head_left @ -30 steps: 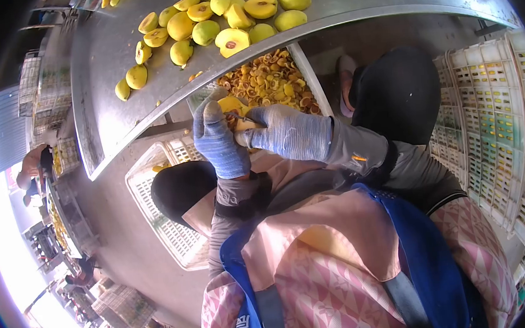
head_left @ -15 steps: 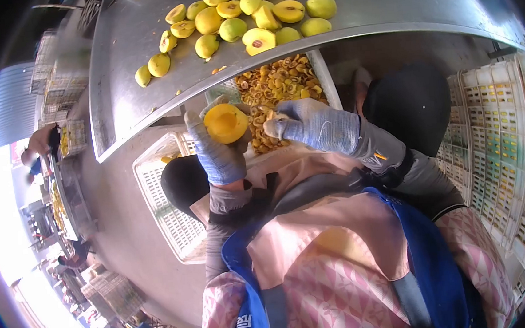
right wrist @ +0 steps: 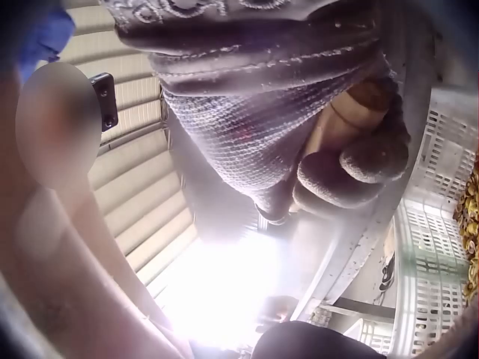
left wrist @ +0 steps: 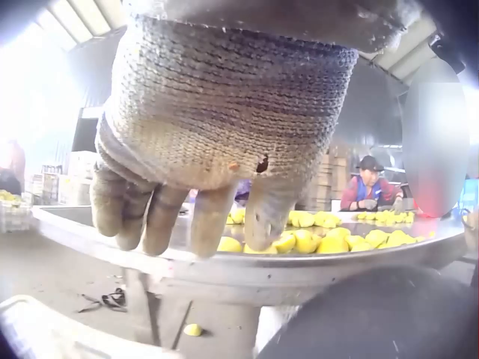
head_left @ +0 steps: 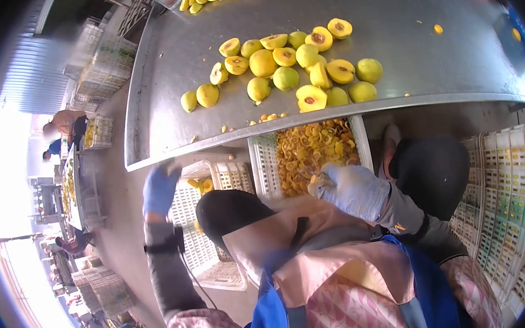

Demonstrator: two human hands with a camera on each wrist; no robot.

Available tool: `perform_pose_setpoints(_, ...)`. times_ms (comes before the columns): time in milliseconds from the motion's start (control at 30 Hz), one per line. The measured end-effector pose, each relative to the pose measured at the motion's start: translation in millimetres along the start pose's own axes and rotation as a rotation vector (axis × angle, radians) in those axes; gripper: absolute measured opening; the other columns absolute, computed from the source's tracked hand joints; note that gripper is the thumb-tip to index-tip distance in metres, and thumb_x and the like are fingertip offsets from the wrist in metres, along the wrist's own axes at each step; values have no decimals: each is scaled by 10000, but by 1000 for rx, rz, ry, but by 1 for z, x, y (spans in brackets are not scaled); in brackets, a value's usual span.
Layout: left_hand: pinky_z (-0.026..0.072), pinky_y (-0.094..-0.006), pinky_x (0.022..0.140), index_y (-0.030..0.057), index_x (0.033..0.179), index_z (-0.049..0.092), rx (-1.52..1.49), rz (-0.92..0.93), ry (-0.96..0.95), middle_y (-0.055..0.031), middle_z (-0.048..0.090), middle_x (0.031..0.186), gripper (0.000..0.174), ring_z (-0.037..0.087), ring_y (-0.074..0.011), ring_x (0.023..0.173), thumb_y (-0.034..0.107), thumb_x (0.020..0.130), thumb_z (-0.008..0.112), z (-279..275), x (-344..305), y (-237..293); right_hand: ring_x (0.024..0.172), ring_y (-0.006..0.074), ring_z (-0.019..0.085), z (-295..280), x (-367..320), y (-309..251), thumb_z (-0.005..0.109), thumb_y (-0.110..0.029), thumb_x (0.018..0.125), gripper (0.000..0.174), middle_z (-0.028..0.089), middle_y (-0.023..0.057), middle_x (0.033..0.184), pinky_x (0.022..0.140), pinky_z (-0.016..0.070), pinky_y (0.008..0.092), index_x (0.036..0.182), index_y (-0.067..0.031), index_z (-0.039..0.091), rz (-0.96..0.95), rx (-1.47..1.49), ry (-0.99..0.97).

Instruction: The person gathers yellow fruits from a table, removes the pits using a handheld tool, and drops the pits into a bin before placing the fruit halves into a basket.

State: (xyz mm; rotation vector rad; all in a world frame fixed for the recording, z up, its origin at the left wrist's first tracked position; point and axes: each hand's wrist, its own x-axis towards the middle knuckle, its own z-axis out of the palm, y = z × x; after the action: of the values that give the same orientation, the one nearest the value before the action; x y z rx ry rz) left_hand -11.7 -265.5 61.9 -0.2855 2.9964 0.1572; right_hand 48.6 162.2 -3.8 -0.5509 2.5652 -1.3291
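My left hand point(head_left: 159, 187), in a blue-grey knit glove, is held out over the left side of a white crate point(head_left: 227, 282) with a few yellow peach pieces point(head_left: 201, 185) in it. The left wrist view shows the gloved fingers point(left wrist: 161, 217) straight and spread, with nothing in them. My right hand point(head_left: 357, 190), gloved alike, is near a crate point(head_left: 266, 163) full of orange-brown peach scraps point(head_left: 317, 153). Its fingers curl round a wooden-handled tool point(right wrist: 346, 120); the working end is hidden. Whole and halved yellow peaches point(head_left: 262, 63) lie on the metal table point(head_left: 166, 116).
The table's raised metal edge point(head_left: 393, 105) runs just beyond both hands. Tall white crates point(head_left: 505, 188) stand close on my right. My knee point(head_left: 232, 212) sits between the two low crates. Other people work at a table point(head_left: 70, 185) far left.
My left hand first held a peach against the right hand's tool, then a hollowed half; now it has moved left, without the half. The right hand has drawn apart, still gripping the tool.
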Motion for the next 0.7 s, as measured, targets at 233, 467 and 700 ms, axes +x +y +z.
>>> perform_pose_setpoints(233,475,-373,992,125,1395,537,-316,338,152,-195,537,1397,524,577,-339,1215,236,893,633,38,203,116,670,409,656,-3,14,0,624,-419,937,413,638,222,693,592,519,471,982,-8,606,29,9,-11)
perform_pose_setpoints(467,516,-386,920,102,1285,626,83,336,49,-190,630,1139,514,636,-364,1054,238,803,744,80,232,131,740,423,654,-11,20,-5,620,-406,942,409,639,229,742,633,512,480,1004,-4,588,130,133,-35)
perform_pose_setpoints(700,535,-263,754,-15,1150,680,-917,320,-189,-62,708,920,354,631,-82,805,152,846,748,40,67,188,814,413,650,0,35,-3,706,-234,899,273,660,211,863,670,521,448,1005,-9,594,-10,531,361)
